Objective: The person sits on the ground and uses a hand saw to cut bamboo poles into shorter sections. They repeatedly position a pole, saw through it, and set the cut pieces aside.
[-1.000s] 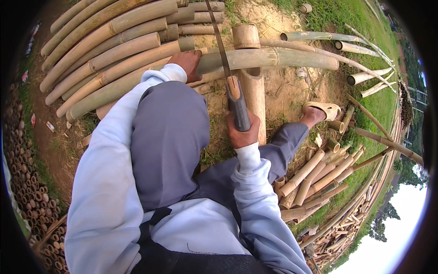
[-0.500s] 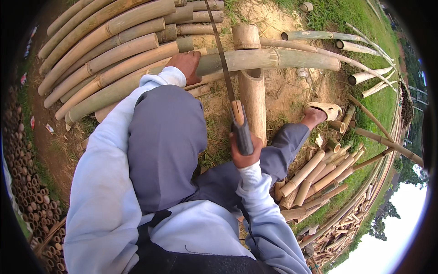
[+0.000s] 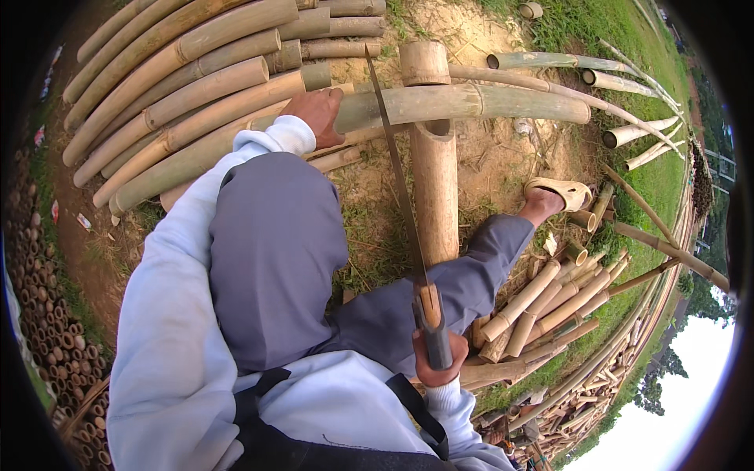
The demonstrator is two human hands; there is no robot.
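1. Stack: long, tan and greenish round bamboo poles (image 3: 196, 51) lie side by side at the upper left. From where I stand, no shift among them is noted.
2. Workpiece: one long, pale green, round bamboo pole (image 3: 518, 107) lies crosswise ahead of the person, over a thick, tan, cylindrical bamboo post (image 3: 434, 196) that shows above and below it. The pole keeps its place and shows no visible parting at the blade.
3. Saw: a handsaw with a long, narrow, dark metal blade and a wood-and-black handle (image 3: 403, 188). This is the main change: over the last second it is drawn back toward the person's torso, and its tip now shows just beyond the pole. I judge this the back end of a sawing stroke, with the cut unfinished; depth cannot be read.
4. Left hand (image 3: 316, 118): clasps the pole from above, left of the blade, steady throughout; its underside is hidden.
5. Right hand (image 3: 428, 365): fingers wrapped around the saw handle, now close to the torso.
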